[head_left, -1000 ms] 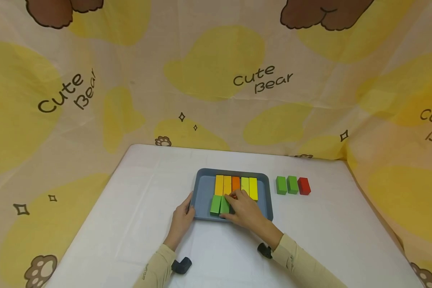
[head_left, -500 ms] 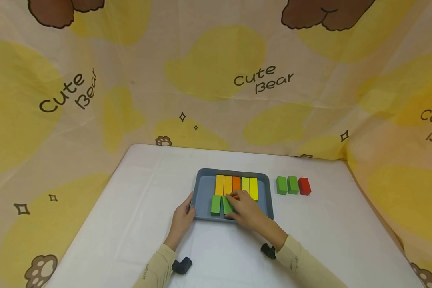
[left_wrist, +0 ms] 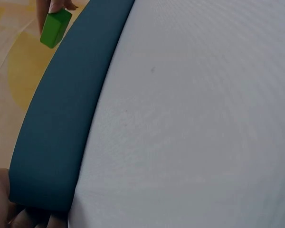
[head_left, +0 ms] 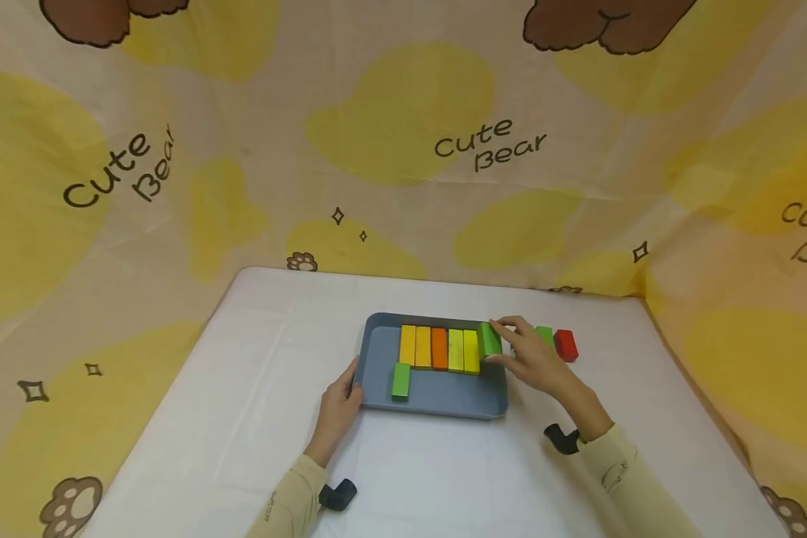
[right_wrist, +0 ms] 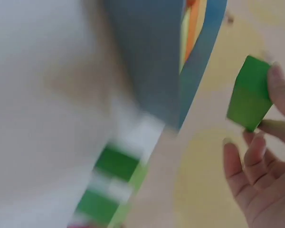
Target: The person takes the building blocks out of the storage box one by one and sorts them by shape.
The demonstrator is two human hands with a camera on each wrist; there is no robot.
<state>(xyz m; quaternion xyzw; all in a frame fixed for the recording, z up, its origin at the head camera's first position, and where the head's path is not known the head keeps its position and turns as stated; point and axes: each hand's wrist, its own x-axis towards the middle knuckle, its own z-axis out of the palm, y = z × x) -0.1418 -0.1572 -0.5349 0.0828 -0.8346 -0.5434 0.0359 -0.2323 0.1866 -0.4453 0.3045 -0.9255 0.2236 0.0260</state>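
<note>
My left hand (head_left: 341, 400) grips the left rim of a blue-grey tray (head_left: 444, 396), thumb on one side and fingers underneath in the left wrist view. Between thumb and fingers, my right hand (head_left: 534, 362) pinches a green block (head_left: 489, 340) at the tray's right end. The right wrist view shows this green block (right_wrist: 251, 92) held up in the air. Inside the tray stands a row of two amber blocks (head_left: 415, 347), an orange block (head_left: 439, 349) and two yellow blocks (head_left: 464, 351). Another green block (head_left: 400, 381) lies in front of the row's left end.
To the right of the tray, a red block (head_left: 566, 345) and a green block (head_left: 545, 336) stand on the white table (head_left: 296, 329); a second green one there is mostly behind my right hand. A bear-print cloth (head_left: 390, 119) surrounds the table.
My right hand has lifted one green block from the tray's front and carried it right, past the row of blocks. The left hand keeps its hold on the tray.
</note>
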